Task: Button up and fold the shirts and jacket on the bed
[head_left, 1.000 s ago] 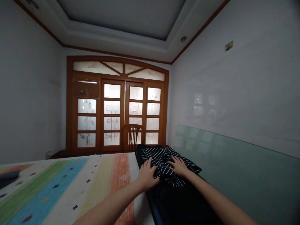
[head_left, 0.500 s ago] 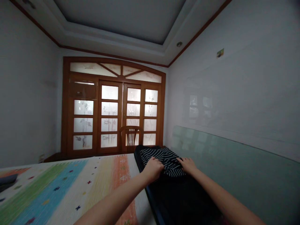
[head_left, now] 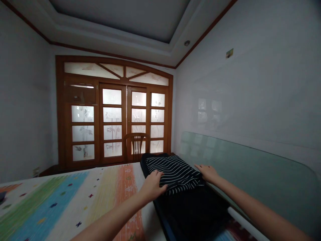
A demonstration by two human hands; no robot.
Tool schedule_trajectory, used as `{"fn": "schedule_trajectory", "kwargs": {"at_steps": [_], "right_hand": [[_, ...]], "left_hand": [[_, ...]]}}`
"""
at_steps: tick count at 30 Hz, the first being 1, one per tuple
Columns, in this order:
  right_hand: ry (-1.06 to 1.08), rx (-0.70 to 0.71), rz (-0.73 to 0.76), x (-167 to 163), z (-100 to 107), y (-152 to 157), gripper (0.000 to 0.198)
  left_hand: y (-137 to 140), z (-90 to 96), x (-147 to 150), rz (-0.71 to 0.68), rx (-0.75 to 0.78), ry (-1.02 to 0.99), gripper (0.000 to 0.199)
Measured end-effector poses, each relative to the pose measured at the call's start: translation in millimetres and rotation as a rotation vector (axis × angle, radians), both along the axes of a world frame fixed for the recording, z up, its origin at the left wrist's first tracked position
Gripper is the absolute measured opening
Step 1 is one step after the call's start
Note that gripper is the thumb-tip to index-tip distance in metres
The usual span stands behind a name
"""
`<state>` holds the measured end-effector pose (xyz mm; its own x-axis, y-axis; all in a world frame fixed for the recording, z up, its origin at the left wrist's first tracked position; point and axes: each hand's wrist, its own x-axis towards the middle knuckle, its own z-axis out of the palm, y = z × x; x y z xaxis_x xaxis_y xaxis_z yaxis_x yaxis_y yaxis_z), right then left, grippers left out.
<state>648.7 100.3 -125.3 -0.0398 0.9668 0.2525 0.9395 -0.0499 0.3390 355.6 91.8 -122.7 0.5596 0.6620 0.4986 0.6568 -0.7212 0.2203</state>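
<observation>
Two bare forearms reach in from the bottom of the frame toward a striped garment (head_left: 175,172), black with thin white lines, which lies just right of the frame's centre on top of a dark, nearly black surface (head_left: 195,214) that runs down toward the lower right. The left hand (head_left: 152,185) rests on the garment's near left corner, knuckles up and fingers curled over the fabric edge, so it appears to pinch or press the cloth; whether the cloth is truly gripped cannot be told. The right hand (head_left: 208,172) lies flat at the garment's right edge, fingers together and stretched out, touching the fabric there and closed on nothing.

Left of the dark surface, filling the lower left of the frame, spreads a woven mat (head_left: 75,201) with broad bands of orange, yellow, blue and green and small cross-shaped marks. Along the right side of the frame a pale green glass panel (head_left: 250,174) stands against the white wall (head_left: 250,100). In the middle distance, behind the garment, a wooden chair (head_left: 135,145) stands in front of a wide wooden door (head_left: 112,113) with frosted panes, some etched with bamboo, under an arched top. A recessed ceiling (head_left: 125,20) with brown trim fills the upper part of the frame.
</observation>
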Motion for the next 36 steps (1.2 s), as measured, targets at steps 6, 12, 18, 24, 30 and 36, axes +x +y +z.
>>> {"fn": "schedule_trajectory", "kwargs": {"at_steps": [6,12,18,24,30,36], "right_hand": [[-0.079,0.032,0.144,-15,-8,3,0.054],[-0.051,0.097,0.175,-6,-4,2,0.044],[0.029,0.043,0.24,9,-13,-12,0.044],[0.146,0.156,0.17,-6,-1,-20,0.029],[0.299,0.188,0.09,-53,6,10,0.04],[0.356,-0.062,0.039,-64,-36,31,0.054]], "left_hand": [[-1,-2.9,34,0.091,0.115,0.397,0.017],[-8,11.1,20,0.045,0.218,0.417,0.02],[-22,-5.8,-12,-0.043,0.285,0.572,0.019],[-27,-1.1,-15,0.038,0.234,0.35,0.023],[12,27.6,12,0.085,0.032,0.096,0.031],[30,-16.1,32,0.081,-0.172,0.21,0.05]]}}
